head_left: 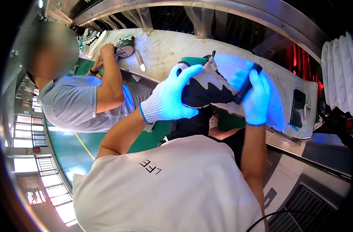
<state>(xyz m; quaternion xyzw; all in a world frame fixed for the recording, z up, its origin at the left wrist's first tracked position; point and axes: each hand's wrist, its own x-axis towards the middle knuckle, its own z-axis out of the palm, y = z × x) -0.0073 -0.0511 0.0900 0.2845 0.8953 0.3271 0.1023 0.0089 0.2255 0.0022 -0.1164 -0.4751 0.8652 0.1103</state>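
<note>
My left hand (172, 96), in a white knit glove, is wrapped around the side of a sneaker (207, 87) with a dark upper and pale panels, fingers curled over its top edge, holding it up off the bench in front of my chest. My right hand (255, 98), gloved the same way, is closed around a slim black torch (246, 87), its upper end poking out above my fingers, its lower end against the shoe. Blue-violet light washes over both gloves, the shoe and the pale worktable (165, 48) just behind it.

Further right on that table lies a black phone (298, 108), flat and well apart from my hands. To my left a co-worker in a grey shirt (74, 102) leans on the same table, one hand (107, 50) touching another sneaker (124, 46) with green trim, and a metal tool (140, 62) lies just beside it. More shoes (91, 38) sit at the far left end of the table.
</note>
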